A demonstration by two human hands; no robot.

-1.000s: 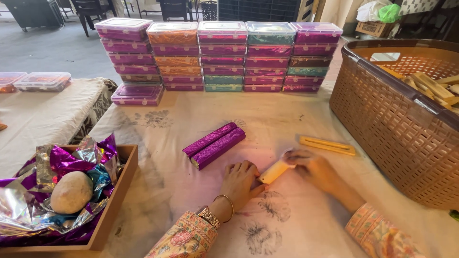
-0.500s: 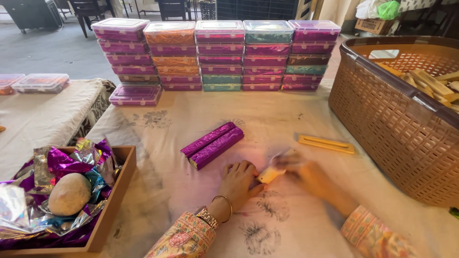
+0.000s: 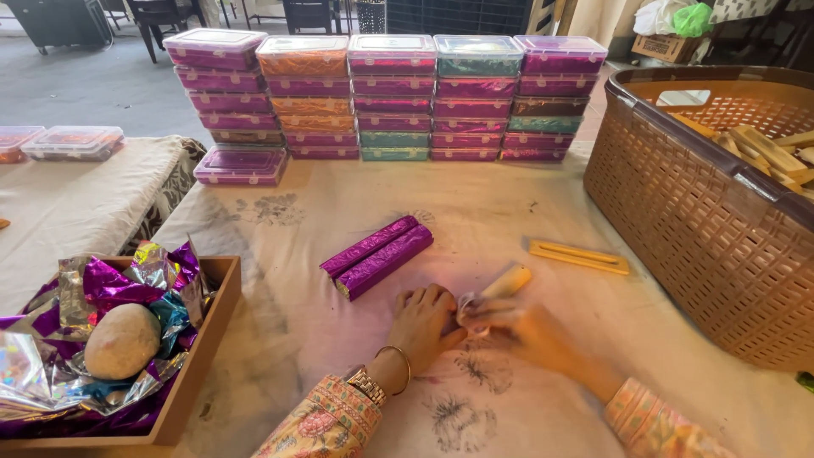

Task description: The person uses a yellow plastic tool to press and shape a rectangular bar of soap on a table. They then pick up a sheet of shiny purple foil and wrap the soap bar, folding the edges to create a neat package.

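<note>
Cream-coloured and slim, the small bar [image 3: 500, 284] is lying on the cloth-covered table [image 3: 543, 212] near the middle of the scene, its near end caught between our hands. We are curling the fingers of the left hand [image 3: 426, 322] down beside it, fingertips touching the bar's wrapping; the right hand [image 3: 519, 329] is blurred, pinching the bar's near end as far as we can tell. Just to the far left of the hands, two bars wrapped in purple foil [image 3: 379, 255] are lying side by side, touching. To the right a flat yellow strip [image 3: 579, 256] is resting on the cloth. Along the far edge, clear-lidded flat boxes [image 3: 390, 97] are standing in five stacks, mostly purple, with some orange and teal. A brown woven basket [image 3: 678, 212] is sitting at the right, holding pale sticks. At the near left, a wooden tray [image 3: 199, 356] is holding crumpled purple and silver foil and a round stone [image 3: 123, 341].
</note>
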